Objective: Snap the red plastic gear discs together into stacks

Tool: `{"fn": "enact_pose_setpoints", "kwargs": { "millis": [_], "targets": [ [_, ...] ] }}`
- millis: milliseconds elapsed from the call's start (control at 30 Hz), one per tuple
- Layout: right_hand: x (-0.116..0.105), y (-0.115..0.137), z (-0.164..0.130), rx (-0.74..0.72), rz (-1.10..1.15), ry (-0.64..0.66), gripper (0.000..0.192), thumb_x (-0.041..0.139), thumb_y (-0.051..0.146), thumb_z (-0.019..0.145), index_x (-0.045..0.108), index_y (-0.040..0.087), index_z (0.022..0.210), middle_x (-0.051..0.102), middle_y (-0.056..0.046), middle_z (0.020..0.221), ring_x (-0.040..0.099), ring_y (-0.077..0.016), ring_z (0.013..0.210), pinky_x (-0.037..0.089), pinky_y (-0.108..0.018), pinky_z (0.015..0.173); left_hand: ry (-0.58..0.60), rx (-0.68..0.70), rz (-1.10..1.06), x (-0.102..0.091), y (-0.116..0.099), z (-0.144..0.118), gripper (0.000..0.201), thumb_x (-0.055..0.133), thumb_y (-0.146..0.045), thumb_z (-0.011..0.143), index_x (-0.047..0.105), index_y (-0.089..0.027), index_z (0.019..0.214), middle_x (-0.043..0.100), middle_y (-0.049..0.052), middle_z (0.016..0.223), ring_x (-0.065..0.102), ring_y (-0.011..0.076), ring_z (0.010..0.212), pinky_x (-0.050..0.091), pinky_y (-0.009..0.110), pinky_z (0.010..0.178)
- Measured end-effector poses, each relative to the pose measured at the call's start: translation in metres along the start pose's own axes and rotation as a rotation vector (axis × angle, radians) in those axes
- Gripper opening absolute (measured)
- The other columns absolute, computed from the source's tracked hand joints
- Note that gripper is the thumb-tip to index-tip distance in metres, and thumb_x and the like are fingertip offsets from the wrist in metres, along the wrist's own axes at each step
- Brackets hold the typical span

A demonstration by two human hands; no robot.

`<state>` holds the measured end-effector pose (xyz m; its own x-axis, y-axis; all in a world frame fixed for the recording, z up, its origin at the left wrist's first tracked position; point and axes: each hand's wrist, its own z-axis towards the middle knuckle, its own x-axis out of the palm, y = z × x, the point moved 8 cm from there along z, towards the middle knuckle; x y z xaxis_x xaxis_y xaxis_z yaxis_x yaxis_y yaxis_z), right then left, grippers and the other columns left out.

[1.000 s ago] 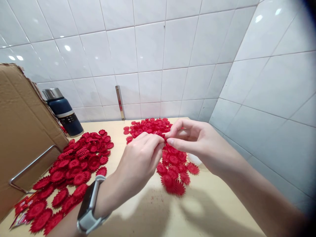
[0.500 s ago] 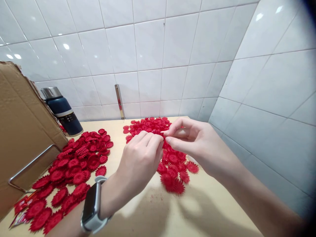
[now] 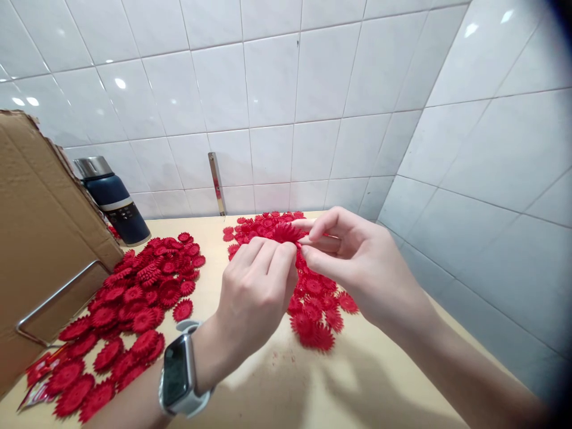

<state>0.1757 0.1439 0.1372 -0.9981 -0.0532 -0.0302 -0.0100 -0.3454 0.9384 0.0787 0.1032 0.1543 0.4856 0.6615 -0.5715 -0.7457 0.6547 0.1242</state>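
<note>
**Ana:** Holding one red flower piece (image 3: 286, 232) up in the air between both hands, is that right?

**Ben:** Yes. The right hand (image 3: 357, 262) pinches it from the far side, thumb and forefinger closed on its edge. The left hand (image 3: 257, 289) meets it from below with fingertips pressed together; its grip is closed on the same piece, though whether a second small part sits under those fingers I cannot tell.

**Ana:** Where is it relative to everything else?

**Ben:** Above the tabletop (image 3: 277, 381), over the near edge of the right-hand pile (image 3: 308, 286) of red pieces.

**Ana:** How far along would you judge the work?

**Ben:** Hard to pin down. Two separate piles lie out: the right one under the hands and a wider left-hand pile (image 3: 134, 298) by the cardboard box (image 3: 40, 238). If one is handled and the other waiting, both are large, so plenty looks done and plenty left. I cannot tell which is which.

**Ana:** Counts?

**Ben:** One piece in hand. Two piles, each with several dozen pieces, too overlapped to count exactly. One box, one dark blue flask (image 3: 114, 202) with a steel cap behind the left pile, one metal strip (image 3: 217, 183) against the tiled wall, one watch (image 3: 179, 375) on the left wrist.
</note>
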Motion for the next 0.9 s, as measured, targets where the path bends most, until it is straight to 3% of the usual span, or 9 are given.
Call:
{"fn": "enact_pose_setpoints", "kwargs": {
  "millis": [100, 300, 600, 800, 900],
  "targets": [
    [0.003, -0.003, 0.002, 0.029, 0.035, 0.037, 0.015, 0.059, 0.007, 0.066, 0.051, 0.02, 0.066, 0.063, -0.003, 0.098, 0.063, -0.0166, 0.081, 0.052, -0.024, 0.061, -0.018, 0.009, 0.032, -0.001, 0.0, -0.001, 0.016, 0.044, -0.009, 0.084, 0.058, -0.01, 0.076, 0.058, 0.005, 0.062, 0.051, 0.0167, 0.062, 0.045, 0.029, 0.06],
    [0.005, -0.009, 0.004, 0.079, 0.006, 0.077, 0.009, 0.061, 0.012, 0.067, 0.055, 0.02, 0.065, 0.06, 0.001, 0.067, 0.059, -0.0137, 0.068, 0.047, -0.022, 0.055, -0.036, 0.015, 0.039, 0.0, 0.002, 0.0, 0.015, 0.045, -0.008, 0.083, 0.057, -0.009, 0.075, 0.058, 0.005, 0.062, 0.05, 0.0168, 0.06, 0.044, 0.028, 0.058],
    [0.0, -0.011, 0.005, 0.079, -0.062, 0.065, 0.01, 0.059, 0.013, 0.068, 0.058, 0.019, 0.06, 0.055, 0.004, 0.058, 0.049, -0.0086, 0.057, 0.04, -0.019, 0.051, -0.051, 0.031, 0.018, 0.003, 0.001, -0.003, 0.016, 0.044, -0.007, 0.083, 0.056, -0.011, 0.073, 0.058, 0.005, 0.062, 0.05, 0.0167, 0.061, 0.043, 0.028, 0.057],
    [0.001, -0.009, 0.006, 0.06, -0.041, 0.086, 0.009, 0.059, 0.01, 0.063, 0.058, 0.018, 0.058, 0.063, -0.001, 0.081, 0.06, -0.0167, 0.084, 0.049, -0.023, 0.068, 0.088, -0.139, -0.275, 0.011, 0.017, 0.001, 0.017, 0.043, -0.015, 0.084, 0.052, -0.014, 0.07, 0.055, 0.001, 0.064, 0.05, 0.0131, 0.06, 0.041, 0.025, 0.057],
    [0.003, -0.008, 0.005, 0.057, -0.067, 0.124, 0.01, 0.059, 0.011, 0.064, 0.058, 0.018, 0.057, 0.063, -0.002, 0.08, 0.06, -0.0185, 0.084, 0.05, -0.026, 0.067, 0.201, -0.258, -0.435, 0.015, 0.025, 0.002, 0.018, 0.044, -0.021, 0.085, 0.05, -0.016, 0.069, 0.054, -0.001, 0.065, 0.052, 0.0123, 0.062, 0.042, 0.025, 0.061]
  ]
}}
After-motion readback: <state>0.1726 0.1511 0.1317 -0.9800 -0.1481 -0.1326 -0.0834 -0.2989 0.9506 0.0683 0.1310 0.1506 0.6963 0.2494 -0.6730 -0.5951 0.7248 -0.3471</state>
